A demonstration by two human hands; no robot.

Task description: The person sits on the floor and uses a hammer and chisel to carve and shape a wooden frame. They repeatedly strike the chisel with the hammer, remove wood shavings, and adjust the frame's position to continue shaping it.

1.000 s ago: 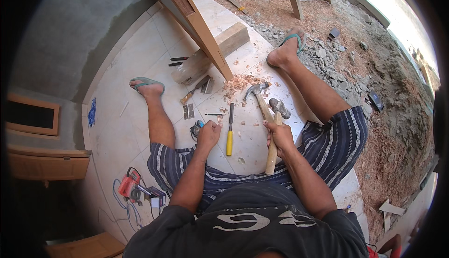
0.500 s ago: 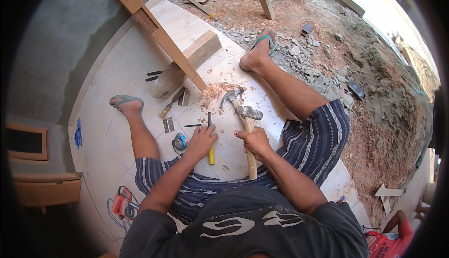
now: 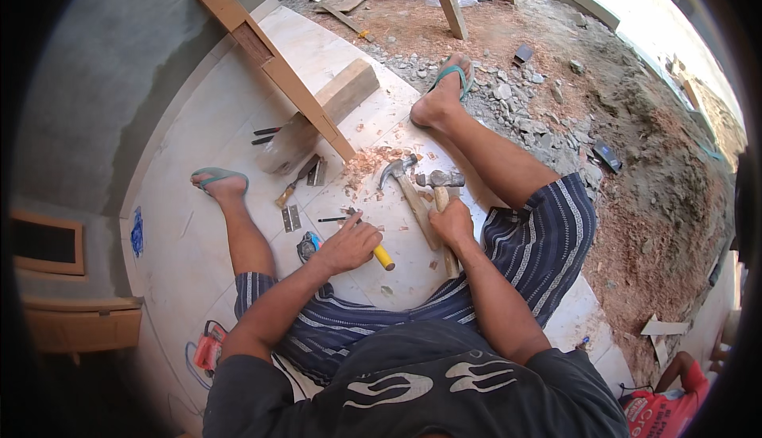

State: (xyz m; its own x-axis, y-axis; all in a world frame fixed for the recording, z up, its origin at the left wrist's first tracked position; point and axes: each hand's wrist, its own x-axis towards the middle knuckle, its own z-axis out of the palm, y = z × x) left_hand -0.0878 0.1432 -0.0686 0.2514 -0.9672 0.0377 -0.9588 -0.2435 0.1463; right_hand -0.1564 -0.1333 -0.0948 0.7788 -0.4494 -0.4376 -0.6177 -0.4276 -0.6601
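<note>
My left hand [image 3: 352, 245] is closed around a chisel with a yellow handle [image 3: 384, 258], which slants across the palm; the fingers cover most of its dark blade. My right hand [image 3: 452, 222] grips the wooden handle of a hammer with a blunt steel head [image 3: 440, 178], upright over the tiles. Just left of it lies a claw hammer [image 3: 417, 204] with a wooden handle. Close to my left hand are a blue and black tape measure [image 3: 308, 246], a thin black pencil-like stick [image 3: 332, 219] and a metal hinge [image 3: 291, 218].
A brown board with a cut recess [image 3: 298, 89] leans across a wooden block [image 3: 349, 93], beside wood shavings [image 3: 369, 164]. A wood-handled tool [image 3: 287, 194] lies nearby. Rubble [image 3: 524, 113] borders the tiles at right. A red power tool [image 3: 209, 347] sits lower left; another person's red shirt [image 3: 663, 410] shows lower right.
The chisel has gone from lying straight under my left hand to slanting in its grasp. My right hand has shifted right with its hammer, whose head has come apart from the claw hammer.
</note>
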